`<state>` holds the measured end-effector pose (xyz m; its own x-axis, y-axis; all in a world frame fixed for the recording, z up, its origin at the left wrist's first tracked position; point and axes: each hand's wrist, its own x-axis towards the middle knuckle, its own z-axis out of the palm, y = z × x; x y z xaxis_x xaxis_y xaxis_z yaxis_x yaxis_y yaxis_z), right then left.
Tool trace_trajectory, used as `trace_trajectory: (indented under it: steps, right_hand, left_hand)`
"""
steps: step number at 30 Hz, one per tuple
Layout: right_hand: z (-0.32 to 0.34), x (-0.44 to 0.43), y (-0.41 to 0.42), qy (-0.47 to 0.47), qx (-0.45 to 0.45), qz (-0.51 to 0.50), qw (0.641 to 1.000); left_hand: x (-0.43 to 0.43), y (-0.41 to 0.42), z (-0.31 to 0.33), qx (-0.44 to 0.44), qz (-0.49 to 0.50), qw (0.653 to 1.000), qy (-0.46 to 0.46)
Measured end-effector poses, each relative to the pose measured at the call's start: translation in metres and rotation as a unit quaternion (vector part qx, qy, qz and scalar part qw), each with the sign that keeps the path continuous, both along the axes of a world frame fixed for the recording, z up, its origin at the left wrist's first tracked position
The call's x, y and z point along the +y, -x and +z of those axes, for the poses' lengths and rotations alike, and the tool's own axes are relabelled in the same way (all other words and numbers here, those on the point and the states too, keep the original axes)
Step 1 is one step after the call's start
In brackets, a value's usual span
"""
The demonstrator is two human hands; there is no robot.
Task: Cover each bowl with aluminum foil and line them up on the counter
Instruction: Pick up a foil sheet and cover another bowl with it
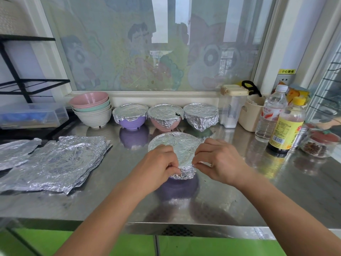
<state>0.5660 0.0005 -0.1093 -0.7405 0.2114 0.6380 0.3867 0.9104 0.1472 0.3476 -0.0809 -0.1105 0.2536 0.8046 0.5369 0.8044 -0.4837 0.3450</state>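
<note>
A foil-covered bowl (177, 146) sits on the steel counter (239, 191) in front of me, a little purple showing under the foil. My left hand (156, 165) and my right hand (219, 161) both pinch the foil's near edge against the bowl's side. Behind it, along the window ledge, stand three foil-covered bowls: a purple one (130, 115), a pink one (165, 117) with a small tear in its foil, and one (201, 115) wrapped almost fully. A stack of bare bowls (91, 109), pink on top, stands left of them.
A pile of crumpled foil sheets (55, 163) lies at the left. A clear plastic box (31, 115) and a black rack (22, 84) stand at far left. At the right are a clear container (231, 108), a beige tub (252, 113), a water bottle (271, 113), a sauce bottle (287, 126) and a spice jar (319, 145).
</note>
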Motion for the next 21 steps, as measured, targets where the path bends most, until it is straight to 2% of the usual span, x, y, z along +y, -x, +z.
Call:
trace_trajectory:
  steps: [6,11,21]
  right_hand:
    - [0.000,-0.006,0.007,-0.008,-0.002,0.001,1.000]
    - [-0.001,-0.008,0.009,-0.015,-0.009,0.000,1.000]
    - [0.003,0.005,-0.004,0.009,-0.019,-0.005,1.000]
  left_hand:
    - [-0.001,-0.025,-0.003,0.034,0.052,0.997,-0.041]
    - [-0.001,-0.033,-0.004,0.028,0.104,0.992,-0.068]
    - [0.003,-0.002,0.008,0.028,-0.008,1.000,0.009]
